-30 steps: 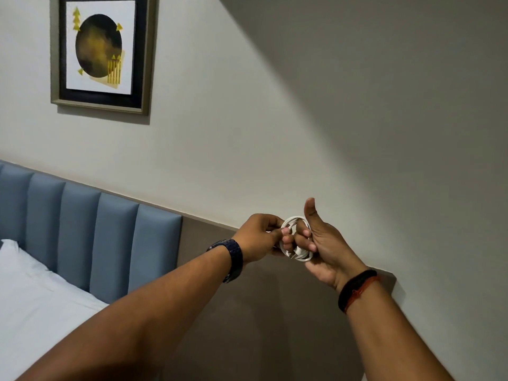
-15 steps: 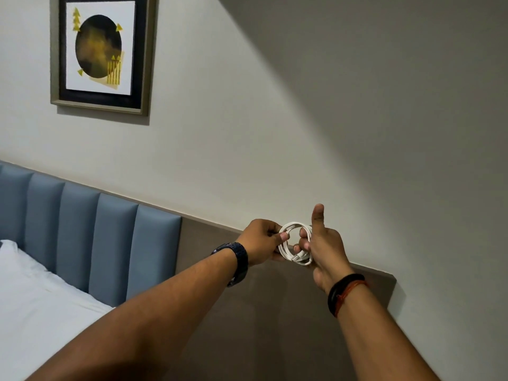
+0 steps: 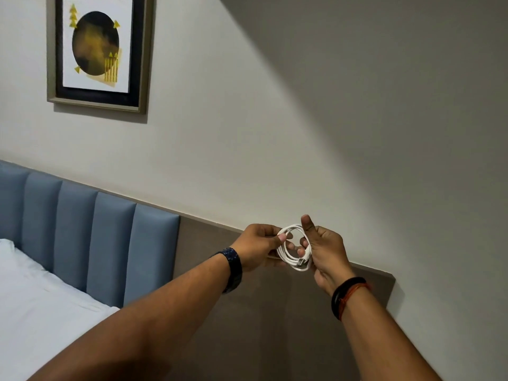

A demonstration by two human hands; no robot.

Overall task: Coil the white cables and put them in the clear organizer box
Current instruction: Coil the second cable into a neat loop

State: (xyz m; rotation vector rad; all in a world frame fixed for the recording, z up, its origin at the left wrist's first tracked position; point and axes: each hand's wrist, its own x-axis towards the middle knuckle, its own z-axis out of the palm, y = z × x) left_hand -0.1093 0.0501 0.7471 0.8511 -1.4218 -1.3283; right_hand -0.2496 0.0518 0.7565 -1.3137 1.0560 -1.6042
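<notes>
I am finding no text, label, brand or number that I can read anywhere in this view. I am checking the framed picture (image 3: 97,50) on the wall, which is showing only a dark circle with yellow triangles and bars and no lettering. I am also checking the white cable (image 3: 284,257) and the dark wristwatch (image 3: 233,266), and both are appearing too small to give me any marking.

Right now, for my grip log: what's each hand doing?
Left hand: pinches the white cable coil.
Right hand: grips the same coil, thumb raised.
</notes>
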